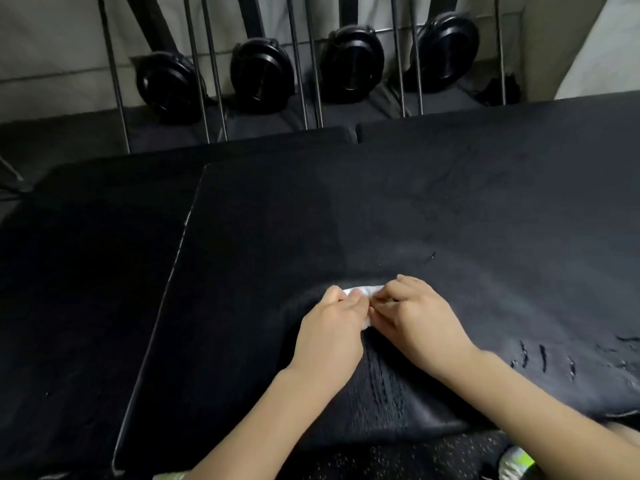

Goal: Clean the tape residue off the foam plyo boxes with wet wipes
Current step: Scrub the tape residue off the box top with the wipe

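A large black foam plyo box point(433, 209) fills the middle and right of the head view. On its near part lies a small bunched white wet wipe point(363, 292). My left hand point(332, 327) and my right hand point(412, 317) sit side by side on the wipe, fingers curled, pinching it between them and pressing it against the box top. Most of the wipe is hidden under my fingers. Wet streaks and pale smears show on the surface around and to the right of my hands.
A second, lower black foam box point(76, 271) lies to the left. Behind the boxes stand a rack of thin metal bars point(207, 81) and several black round weight plates point(263, 76). Speckled rubber floor point(398, 459) shows at the bottom, with a shoe point(516, 462) at the lower right.
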Tool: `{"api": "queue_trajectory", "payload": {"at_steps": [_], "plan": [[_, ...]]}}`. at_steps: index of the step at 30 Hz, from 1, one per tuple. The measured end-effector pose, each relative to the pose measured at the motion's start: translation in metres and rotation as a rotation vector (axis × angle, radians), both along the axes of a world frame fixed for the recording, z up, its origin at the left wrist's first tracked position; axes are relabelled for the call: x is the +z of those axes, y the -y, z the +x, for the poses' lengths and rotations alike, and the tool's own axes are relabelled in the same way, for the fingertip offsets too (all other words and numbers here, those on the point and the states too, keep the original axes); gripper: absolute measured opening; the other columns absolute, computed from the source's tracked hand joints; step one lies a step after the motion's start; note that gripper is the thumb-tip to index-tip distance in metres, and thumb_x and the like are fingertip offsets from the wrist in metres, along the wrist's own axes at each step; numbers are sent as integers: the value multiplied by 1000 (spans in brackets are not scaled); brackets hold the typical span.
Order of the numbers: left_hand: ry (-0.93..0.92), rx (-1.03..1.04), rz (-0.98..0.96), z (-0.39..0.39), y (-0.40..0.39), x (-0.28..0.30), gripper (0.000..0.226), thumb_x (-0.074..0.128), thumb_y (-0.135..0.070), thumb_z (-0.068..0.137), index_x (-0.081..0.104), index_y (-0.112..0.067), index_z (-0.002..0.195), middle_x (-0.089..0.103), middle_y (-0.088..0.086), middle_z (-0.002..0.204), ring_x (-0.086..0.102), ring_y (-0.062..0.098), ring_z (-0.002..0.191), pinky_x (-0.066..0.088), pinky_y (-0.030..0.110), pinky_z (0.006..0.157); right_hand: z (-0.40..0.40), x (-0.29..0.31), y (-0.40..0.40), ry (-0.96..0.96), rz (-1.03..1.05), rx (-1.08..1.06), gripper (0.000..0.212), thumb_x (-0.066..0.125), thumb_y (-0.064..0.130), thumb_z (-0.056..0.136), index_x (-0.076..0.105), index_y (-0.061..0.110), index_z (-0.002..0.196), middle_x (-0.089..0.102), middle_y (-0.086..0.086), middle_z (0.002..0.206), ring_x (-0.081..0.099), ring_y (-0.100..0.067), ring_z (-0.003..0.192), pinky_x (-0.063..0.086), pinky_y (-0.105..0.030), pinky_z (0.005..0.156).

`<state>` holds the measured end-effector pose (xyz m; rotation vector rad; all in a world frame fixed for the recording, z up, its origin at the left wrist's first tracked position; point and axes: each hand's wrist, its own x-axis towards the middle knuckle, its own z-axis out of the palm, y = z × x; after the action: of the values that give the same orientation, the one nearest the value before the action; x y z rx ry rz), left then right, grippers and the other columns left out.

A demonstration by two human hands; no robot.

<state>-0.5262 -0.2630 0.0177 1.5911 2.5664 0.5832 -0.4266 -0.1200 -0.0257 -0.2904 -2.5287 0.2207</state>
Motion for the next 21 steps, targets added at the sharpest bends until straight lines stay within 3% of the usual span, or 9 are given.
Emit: {"api": "queue_trajectory", "payload": {"at_steps": [4, 8, 14, 17, 21], "plan": [[-16, -39, 34, 7, 8, 8, 27, 75, -12, 77, 70, -26, 100, 24, -16, 77, 33, 2, 62, 45, 21, 42, 15, 8, 6, 49, -21, 31, 20, 66, 23, 88, 76, 17, 72, 58, 5, 74, 50, -20, 66, 46, -29, 80], [-17, -24, -87, 32, 28, 8, 31, 49, -21, 96, 56, -34, 123, 35, -10, 87, 36, 8, 63, 42, 22, 56, 45, 12, 24, 55, -7, 49, 22, 64, 27, 89, 76, 20, 72, 58, 8, 75, 49, -19, 66, 39, -24, 80], [-36, 47, 14, 87, 70, 3, 25, 44, -30, 99, 58, -38, 119, 43, -11, 91, 49, 7, 67, 51, 26, 62, 89, 14, 62, 21, 13, 73, 21, 66, 28, 87, 78, 20, 72, 57, 8, 71, 48, -18, 63, 46, -28, 75], [-60, 73, 16, 113, 83, 6, 29, 43, -26, 101, 58, -34, 124, 42, -10, 89, 42, 9, 68, 44, 25, 58, 107, 16, 79, 28, 30, 46, 19, 68, 28, 84, 76, 20, 68, 55, 7, 69, 47, -19, 62, 47, -30, 72], [-23, 25, 51, 109, 82, 7, 34, 49, -15, 97, 62, -30, 124, 28, -20, 76, 34, 6, 66, 40, 22, 56, 108, 10, 76, 9, -4, 42, 27, 57, 32, 89, 80, 22, 79, 60, 11, 76, 54, -16, 67, 44, -28, 91]]}}
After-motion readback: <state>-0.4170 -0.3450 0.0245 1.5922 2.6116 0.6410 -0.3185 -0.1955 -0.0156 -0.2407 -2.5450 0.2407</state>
